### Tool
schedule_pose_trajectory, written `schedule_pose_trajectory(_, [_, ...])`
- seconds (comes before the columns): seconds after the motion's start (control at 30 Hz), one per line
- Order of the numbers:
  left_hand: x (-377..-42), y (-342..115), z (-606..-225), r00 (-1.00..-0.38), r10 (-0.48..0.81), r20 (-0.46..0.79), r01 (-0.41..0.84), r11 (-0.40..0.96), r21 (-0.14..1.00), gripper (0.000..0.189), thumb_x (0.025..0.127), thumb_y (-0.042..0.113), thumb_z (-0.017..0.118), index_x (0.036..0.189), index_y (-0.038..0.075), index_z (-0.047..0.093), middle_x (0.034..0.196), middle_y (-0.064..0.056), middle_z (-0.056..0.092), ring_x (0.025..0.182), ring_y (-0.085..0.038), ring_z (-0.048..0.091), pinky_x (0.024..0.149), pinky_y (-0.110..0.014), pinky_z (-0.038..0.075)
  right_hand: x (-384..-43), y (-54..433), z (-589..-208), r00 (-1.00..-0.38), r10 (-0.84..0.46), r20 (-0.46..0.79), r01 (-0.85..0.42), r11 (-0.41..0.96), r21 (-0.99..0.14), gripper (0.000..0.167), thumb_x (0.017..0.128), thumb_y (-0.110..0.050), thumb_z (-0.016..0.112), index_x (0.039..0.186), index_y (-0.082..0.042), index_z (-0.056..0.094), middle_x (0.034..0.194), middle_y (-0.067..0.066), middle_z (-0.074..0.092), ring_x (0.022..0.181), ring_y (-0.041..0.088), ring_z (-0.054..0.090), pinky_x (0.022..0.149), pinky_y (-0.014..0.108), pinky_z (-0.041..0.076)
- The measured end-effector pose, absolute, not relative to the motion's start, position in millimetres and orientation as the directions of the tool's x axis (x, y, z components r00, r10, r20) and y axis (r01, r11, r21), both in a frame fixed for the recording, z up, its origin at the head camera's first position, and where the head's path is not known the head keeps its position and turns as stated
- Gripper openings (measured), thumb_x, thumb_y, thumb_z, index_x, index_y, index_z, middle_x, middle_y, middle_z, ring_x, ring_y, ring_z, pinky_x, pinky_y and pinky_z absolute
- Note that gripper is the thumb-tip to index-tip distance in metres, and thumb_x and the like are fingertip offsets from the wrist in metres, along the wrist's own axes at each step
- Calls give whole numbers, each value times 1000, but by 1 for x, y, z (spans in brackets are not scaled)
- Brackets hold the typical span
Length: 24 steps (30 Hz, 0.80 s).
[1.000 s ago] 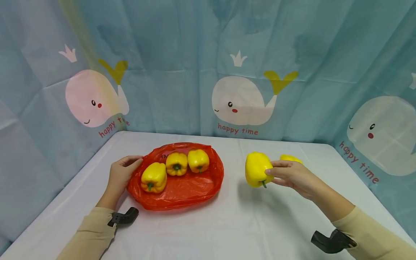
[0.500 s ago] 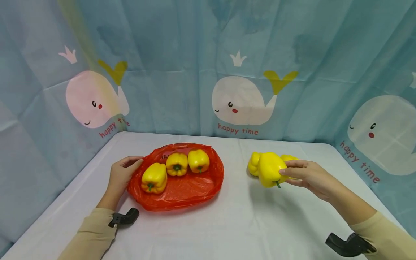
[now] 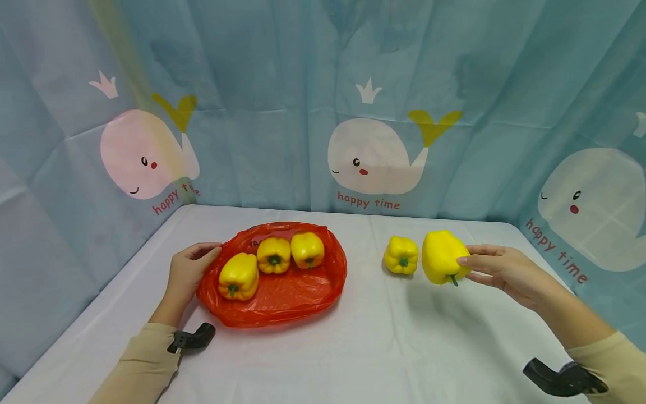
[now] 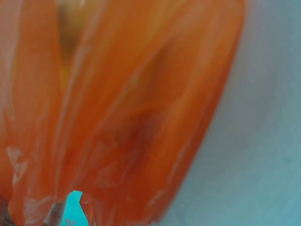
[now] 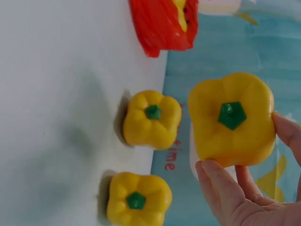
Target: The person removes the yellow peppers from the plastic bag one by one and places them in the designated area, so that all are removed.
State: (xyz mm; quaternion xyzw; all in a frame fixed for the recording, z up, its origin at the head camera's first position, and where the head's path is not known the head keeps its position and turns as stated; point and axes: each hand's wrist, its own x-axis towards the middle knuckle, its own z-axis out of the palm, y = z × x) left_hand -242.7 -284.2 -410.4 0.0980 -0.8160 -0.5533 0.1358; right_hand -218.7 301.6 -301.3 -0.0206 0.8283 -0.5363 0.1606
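At the left my left hand [image 3: 189, 275] pinches the rim of a red plastic bag [image 3: 298, 294], which lies opened wide on the table. Three yellow bell peppers sit inside, including one bell pepper [image 3: 239, 275] nearest that hand. My right hand [image 3: 510, 275] holds another yellow bell pepper [image 3: 440, 255] above the table, thumb and fingers on its sides, green stem towards me. Just left of it a bell pepper [image 3: 401, 255] stands on the table. The right wrist view shows a second standing bell pepper [image 5: 138, 202], hidden in the head view. Bag film [image 4: 155, 103] fills much of the left wrist view.
A white-covered table [image 3: 328, 365] carries everything. Behind it and along the sides hangs a blue curtain [image 3: 272, 140] printed with whales. Black wrist mounts [image 3: 194, 338] stick out from both sleeves.
My right hand has moved to the right with the bell pepper, uncovering one standing on the table and covering another behind. My left hand has stayed at the bag's rim.
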Motion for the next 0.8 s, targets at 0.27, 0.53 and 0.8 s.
schedule_pose_trajectory(0.27, [-242, -284, -410, -944, -304, 130, 7, 374, 928, 54, 96, 47, 61, 128, 4, 64, 92, 33, 59, 98, 7, 54, 78, -4, 50, -221, 330, -297, -954, -224, -198, 105, 372, -922, 13, 101, -21, 56, 110, -26, 64, 104, -18, 69, 96, 4, 69, 83, 22, 59])
schedule_pose_trajectory(0.53, [-241, -285, -409, -941, -315, 122, -5, 374, 927, 54, 96, 48, 61, 129, 5, 64, 93, 32, 59, 100, 6, 53, 78, -4, 49, -226, 354, -294, -953, -203, -225, 145, 349, -926, 21, 102, -19, 56, 99, -37, 67, 102, -21, 69, 93, 2, 70, 80, 24, 60])
schedule_pose_trajectory(0.8, [-243, -286, -410, -943, -309, 123, -3, 377, 926, 55, 95, 49, 61, 129, 6, 64, 96, 30, 60, 101, 4, 53, 78, -5, 50, -236, 387, -300, -943, -215, -254, 160, 378, -912, 25, 104, -19, 52, 98, -39, 65, 101, -21, 68, 91, 1, 70, 79, 24, 60])
